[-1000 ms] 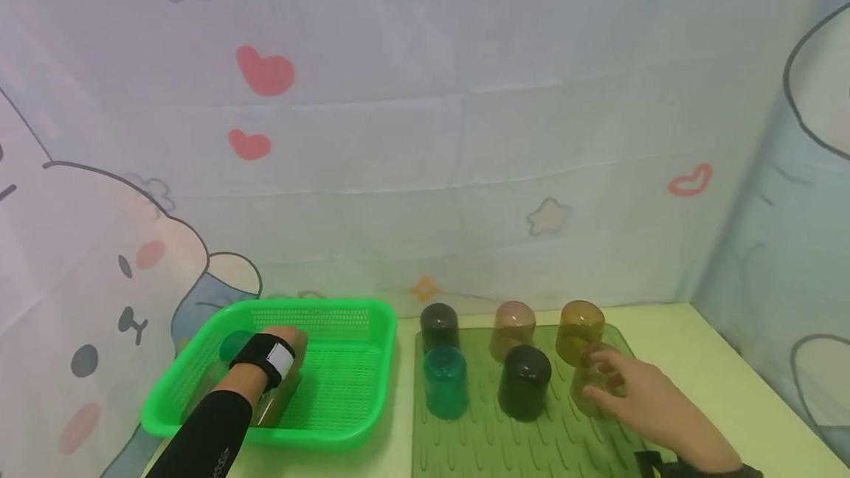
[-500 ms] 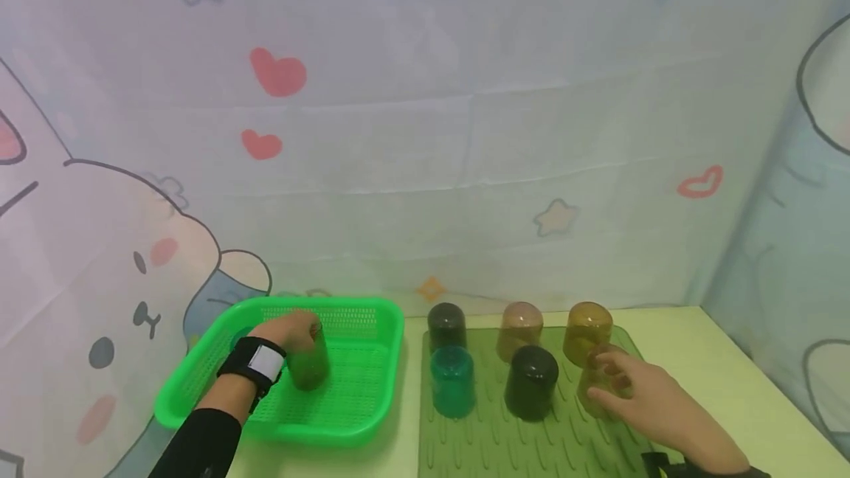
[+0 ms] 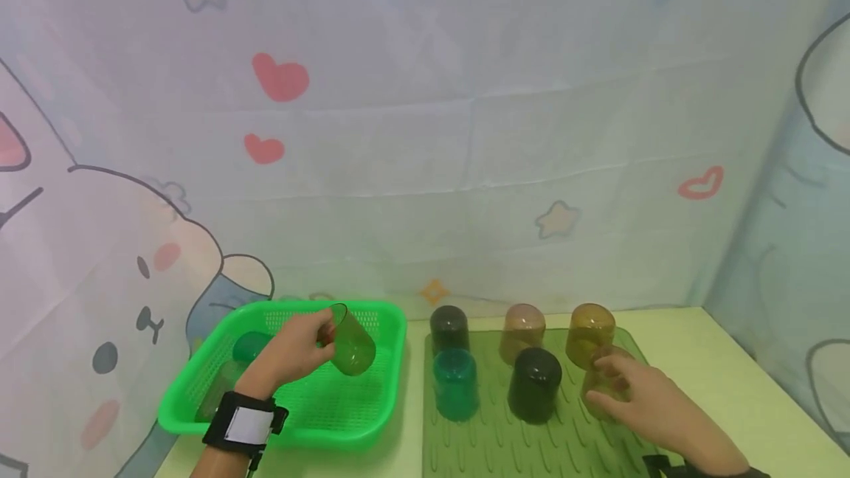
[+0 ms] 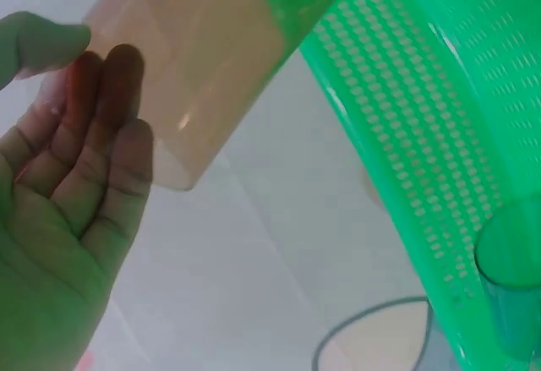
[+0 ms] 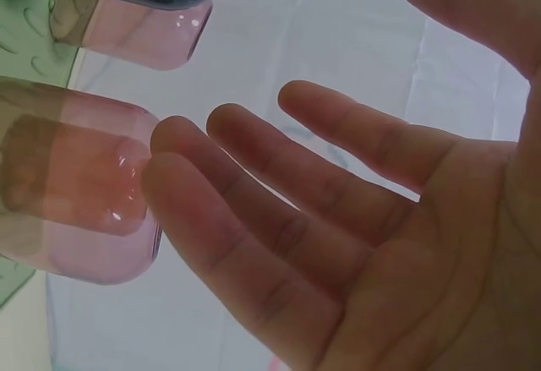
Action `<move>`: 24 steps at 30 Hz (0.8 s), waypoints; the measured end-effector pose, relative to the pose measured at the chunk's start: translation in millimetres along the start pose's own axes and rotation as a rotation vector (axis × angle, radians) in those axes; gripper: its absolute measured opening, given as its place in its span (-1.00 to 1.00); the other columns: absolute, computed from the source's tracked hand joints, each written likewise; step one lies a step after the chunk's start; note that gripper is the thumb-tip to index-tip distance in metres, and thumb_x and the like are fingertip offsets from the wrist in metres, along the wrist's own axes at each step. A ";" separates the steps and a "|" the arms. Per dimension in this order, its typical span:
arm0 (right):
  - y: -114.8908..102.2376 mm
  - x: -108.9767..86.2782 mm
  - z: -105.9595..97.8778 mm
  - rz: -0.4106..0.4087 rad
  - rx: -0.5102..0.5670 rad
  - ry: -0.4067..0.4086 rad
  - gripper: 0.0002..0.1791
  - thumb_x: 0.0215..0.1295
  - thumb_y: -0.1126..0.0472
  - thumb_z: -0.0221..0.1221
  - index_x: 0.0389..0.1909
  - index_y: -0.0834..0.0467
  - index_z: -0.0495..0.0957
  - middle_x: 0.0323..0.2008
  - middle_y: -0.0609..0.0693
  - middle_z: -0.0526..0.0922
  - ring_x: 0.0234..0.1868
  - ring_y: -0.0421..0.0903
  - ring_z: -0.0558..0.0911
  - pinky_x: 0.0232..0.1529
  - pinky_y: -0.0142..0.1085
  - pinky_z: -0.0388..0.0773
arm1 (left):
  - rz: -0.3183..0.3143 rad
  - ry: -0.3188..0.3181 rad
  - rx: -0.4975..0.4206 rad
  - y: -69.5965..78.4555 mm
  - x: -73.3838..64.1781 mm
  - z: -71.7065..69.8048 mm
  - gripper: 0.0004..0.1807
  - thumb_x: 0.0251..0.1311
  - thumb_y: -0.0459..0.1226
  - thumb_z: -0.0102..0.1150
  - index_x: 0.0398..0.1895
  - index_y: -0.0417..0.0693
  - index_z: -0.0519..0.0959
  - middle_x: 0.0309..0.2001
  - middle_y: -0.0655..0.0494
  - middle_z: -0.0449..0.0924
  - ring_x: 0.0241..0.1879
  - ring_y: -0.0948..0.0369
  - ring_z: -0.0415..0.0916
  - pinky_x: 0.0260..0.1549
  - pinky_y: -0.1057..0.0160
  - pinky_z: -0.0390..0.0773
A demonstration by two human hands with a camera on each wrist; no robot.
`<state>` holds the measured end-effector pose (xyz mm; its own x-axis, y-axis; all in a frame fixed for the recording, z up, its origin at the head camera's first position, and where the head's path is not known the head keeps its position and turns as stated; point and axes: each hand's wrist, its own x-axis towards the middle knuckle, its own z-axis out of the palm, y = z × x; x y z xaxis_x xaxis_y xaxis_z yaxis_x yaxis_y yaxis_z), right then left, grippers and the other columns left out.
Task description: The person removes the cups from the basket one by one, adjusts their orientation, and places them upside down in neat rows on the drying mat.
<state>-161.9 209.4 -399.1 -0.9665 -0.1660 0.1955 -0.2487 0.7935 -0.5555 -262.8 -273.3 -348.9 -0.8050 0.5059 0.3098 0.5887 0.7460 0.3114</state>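
Observation:
My left hand (image 3: 295, 349) pinches a see-through amber-tinted cup (image 3: 354, 349) near its rim, tilted above the green basket (image 3: 397, 389). In the left wrist view, thumb and fingers meet at one end of that cup (image 4: 211, 58). A teal cup (image 3: 251, 347) and a clear cup (image 3: 222, 386) lie in the basket's left part. My right hand (image 3: 647, 400) is at the pale see-through cup (image 3: 593, 398) at the mat's front right and partly covers it. In the right wrist view, its fingers extend loosely, fingertips right at a pinkish cup (image 5: 93, 244).
A green ribbed mat (image 3: 494, 452) bears upside-down cups in two rows: dark (image 3: 449, 327), pink (image 3: 523, 330) and amber (image 3: 589, 330) behind, teal (image 3: 455, 386) and black (image 3: 535, 386) in front. A printed cloth (image 3: 398, 168) hangs behind the table.
My left hand has lifted the amber-tinted cup from the basket's left side and carried it rightward, up above the basket. The right hand stays by the front-right cup.

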 end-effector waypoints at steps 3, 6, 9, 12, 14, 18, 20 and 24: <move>-0.3 -0.4 0.3 0.009 -0.004 -0.003 -0.33 0.15 -0.09 0.28 0.10 0.34 0.43 0.03 0.25 0.53 -0.12 0.13 0.60 -0.27 -0.06 0.59 | 0.040 0.058 -0.036 9.7 -2.8 3.0 -0.75 0.14 -0.45 0.14 -0.47 0.04 0.32 -0.53 0.26 0.29 -0.54 0.32 0.19 -0.52 0.30 0.26; -2.1 -1.3 2.0 -0.001 -0.004 0.013 -0.36 0.15 -0.08 0.29 0.08 0.33 0.45 0.01 0.21 0.53 -0.13 0.10 0.60 -0.27 -0.08 0.58 | 0.062 0.097 -0.071 18.6 -6.5 7.3 -0.78 0.16 -0.44 0.16 -0.43 0.03 0.35 -0.49 0.27 0.37 -0.47 0.31 0.34 -0.49 0.31 0.37; -6.3 -2.3 3.8 -0.029 -0.001 0.036 -0.43 0.16 -0.05 0.29 0.04 0.28 0.48 -0.01 0.13 0.53 -0.14 0.04 0.59 -0.27 -0.13 0.57 | 0.070 0.152 -0.103 28.9 -11.1 12.6 -0.76 0.15 -0.45 0.19 -0.42 0.03 0.35 -0.46 0.28 0.38 -0.42 0.32 0.42 -0.43 0.28 0.46; -9.6 -2.0 4.5 -0.059 0.008 0.052 -0.48 0.17 -0.01 0.30 0.02 0.26 0.49 -0.02 0.09 0.52 -0.15 0.02 0.59 -0.25 -0.14 0.56 | 0.081 0.219 -0.138 39.1 -13.6 18.3 -0.72 0.12 -0.49 0.19 -0.39 0.04 0.35 -0.43 0.27 0.39 -0.39 0.31 0.42 -0.40 0.24 0.51; -10.1 -1.5 5.2 -0.075 0.020 0.060 -0.48 0.17 0.02 0.30 0.02 0.27 0.48 -0.02 0.10 0.52 -0.14 0.03 0.59 -0.23 -0.12 0.57 | 0.098 0.259 -0.160 45.2 -14.2 22.3 -0.74 0.13 -0.49 0.17 -0.37 0.03 0.36 -0.40 0.29 0.39 -0.36 0.31 0.43 -0.37 0.22 0.53; -12.7 0.1 7.6 -0.108 0.020 0.089 -0.46 0.15 0.05 0.32 0.03 0.31 0.45 -0.05 0.11 0.52 -0.13 0.03 0.58 -0.22 -0.11 0.57 | 0.136 0.360 -0.207 56.3 -12.7 31.3 -0.79 0.13 -0.50 0.16 -0.33 -0.05 0.38 -0.37 0.26 0.39 -0.35 0.29 0.39 -0.36 0.21 0.50; -14.8 0.6 9.1 -0.122 0.013 0.114 -0.44 0.14 0.06 0.33 0.03 0.32 0.44 -0.05 0.12 0.52 -0.12 0.02 0.57 -0.21 -0.12 0.57 | 0.140 0.399 -0.254 62.8 -11.4 37.1 -0.79 0.15 -0.50 0.16 -0.30 -0.06 0.39 -0.34 0.26 0.40 -0.34 0.29 0.40 -0.33 0.18 0.51; -19.5 1.0 11.8 -0.126 -0.001 0.141 -0.38 0.11 0.04 0.36 0.06 0.35 0.41 -0.05 0.13 0.52 -0.11 0.01 0.56 -0.19 -0.14 0.58 | 0.125 0.416 -0.386 77.5 -9.3 49.4 -0.82 0.22 -0.49 0.12 -0.25 -0.08 0.38 -0.30 0.23 0.41 -0.28 0.26 0.44 -0.22 0.09 0.52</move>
<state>-158.7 186.9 -397.6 -0.9094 -0.1805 0.3747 -0.3670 0.7720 -0.5190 -213.3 -198.8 -372.0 -0.6772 0.3086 0.6680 0.7242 0.4401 0.5309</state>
